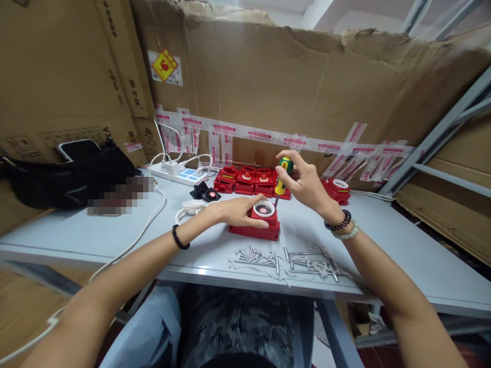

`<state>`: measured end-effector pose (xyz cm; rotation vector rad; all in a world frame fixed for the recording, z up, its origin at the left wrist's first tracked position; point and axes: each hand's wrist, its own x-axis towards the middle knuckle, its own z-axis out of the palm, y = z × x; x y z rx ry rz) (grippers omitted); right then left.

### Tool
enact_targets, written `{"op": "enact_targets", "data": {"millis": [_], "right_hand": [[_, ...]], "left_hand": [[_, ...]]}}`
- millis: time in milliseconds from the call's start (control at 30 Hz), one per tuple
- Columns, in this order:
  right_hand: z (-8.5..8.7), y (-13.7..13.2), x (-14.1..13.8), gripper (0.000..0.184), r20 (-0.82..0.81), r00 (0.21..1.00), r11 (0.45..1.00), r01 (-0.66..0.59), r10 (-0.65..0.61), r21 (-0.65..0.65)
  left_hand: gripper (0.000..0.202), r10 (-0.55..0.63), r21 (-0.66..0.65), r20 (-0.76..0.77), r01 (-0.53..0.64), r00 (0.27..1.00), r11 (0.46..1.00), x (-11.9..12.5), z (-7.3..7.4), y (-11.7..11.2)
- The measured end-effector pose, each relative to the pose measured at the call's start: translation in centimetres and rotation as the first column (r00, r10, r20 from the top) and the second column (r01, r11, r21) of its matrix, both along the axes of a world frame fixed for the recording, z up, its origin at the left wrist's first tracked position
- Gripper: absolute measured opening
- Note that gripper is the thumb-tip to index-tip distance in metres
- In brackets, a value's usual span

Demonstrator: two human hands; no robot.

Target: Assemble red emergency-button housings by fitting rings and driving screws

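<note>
Red box (255, 233) gripped by left hand (240, 210), right hand (305, 181) clamped on screwdriver (281, 185) at corner — likely screwdriving — next turn needs firm bracing.

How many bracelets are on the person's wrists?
3: a black band behind the left hand; behind the right hand, which holds the screwdriver, a black coil and, farther up, a beaded bracelet.

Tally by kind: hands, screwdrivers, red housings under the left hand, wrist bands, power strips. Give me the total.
Hands (left hand, right hand): 2
Screwdriver: 1
Red housing: 1
Wrist bands (black band, black coil, pale beaded bracelet): 3
Power strip: 1
Total: 8
</note>
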<state>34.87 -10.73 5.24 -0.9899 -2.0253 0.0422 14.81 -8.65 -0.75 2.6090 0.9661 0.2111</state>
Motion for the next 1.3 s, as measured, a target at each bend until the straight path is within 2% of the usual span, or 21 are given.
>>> {"op": "enact_targets", "data": {"millis": [133,300,433,667,767,933,1000,1067,1167,1233,1300], "right_hand": [[0.0,0.0,0.1,0.025,-0.011,1.000,1.000,-0.001,0.001,-0.003],[0.2,-0.2,0.2,0.025,-0.016,1.000,1.000,0.011,-0.011,-0.005],[0.2,-0.2,0.3,0.026,-0.047,0.998,0.998,0.052,-0.050,0.044],[-0.6,0.3,0.1,0.030,-0.128,0.992,0.998,0.017,-0.009,0.059],[-0.3,0.0,0.4,0.034,-0.088,0.996,1.000,-0.003,0.005,0.016],[0.8,-0.4,1.0,0.037,0.006,0.994,0.990,-0.106,0.106,-0.088],[0.9,-0.4,0.8,0.033,0.001,0.998,0.997,-0.065,0.065,-0.042],[0.8,-0.3,0.5,0.028,-0.006,0.996,0.993,0.091,-0.091,0.074],[0.6,-0.2,0.4,0.029,0.021,0.934,0.913,0.343,-0.356,0.220],[0.6,-0.2,0.5,0.030,0.055,0.929,0.912,0.347,-0.366,0.218],[0.7,-0.1,0.8,0.030,0.041,0.970,0.962,0.229,-0.238,0.151]], "left_hand": [[0.083,-0.023,0.017,0.013,0.023,1.000,1.000,0.0,-0.1,0.1],[0.089,0.002,-0.009,-0.014,-0.002,1.000,1.000,0.0,-0.2,0.3],[0.092,0.020,-0.012,-0.026,-0.021,0.999,1.000,0.1,-0.3,0.3],[0.090,0.009,-0.056,0.108,-0.003,0.994,0.998,0.2,-0.7,0.4],[0.089,0.014,-0.089,0.120,-0.003,0.993,0.996,0.3,-0.8,0.4],[0.088,0.006,-0.118,0.121,0.008,0.993,0.993,0.3,-0.8,0.6],[0.088,0.008,-0.126,0.112,0.006,0.994,0.992,0.2,-0.8,0.6],[0.086,0.006,-0.132,0.106,0.008,0.994,0.991,0.2,-0.8,0.7],[0.084,0.010,-0.125,0.109,0.004,0.994,0.992,0.2,-0.8,0.7],[0.084,0.013,-0.123,0.106,0.001,0.994,0.992,0.2,-0.8,0.7],[0.084,0.011,-0.124,0.101,0.002,0.995,0.992,0.2,-0.8,0.7]]}}
